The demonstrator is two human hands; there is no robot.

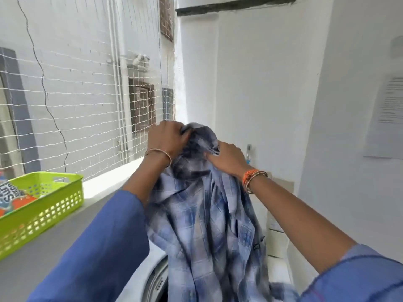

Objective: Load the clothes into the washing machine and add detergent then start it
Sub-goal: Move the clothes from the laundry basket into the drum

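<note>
Plaid shirt (209, 214) gripped between both hands (168, 138)

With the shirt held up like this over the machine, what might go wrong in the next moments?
1. Both the left hand and the right hand grip the plaid shirt only near its top; the long hanging part may catch on the washing machine rim instead of dropping in.
2. The shirt hides the opening, so lowering it is partly blind.
3. The left elbow is near the green basket and might knock it.
</note>
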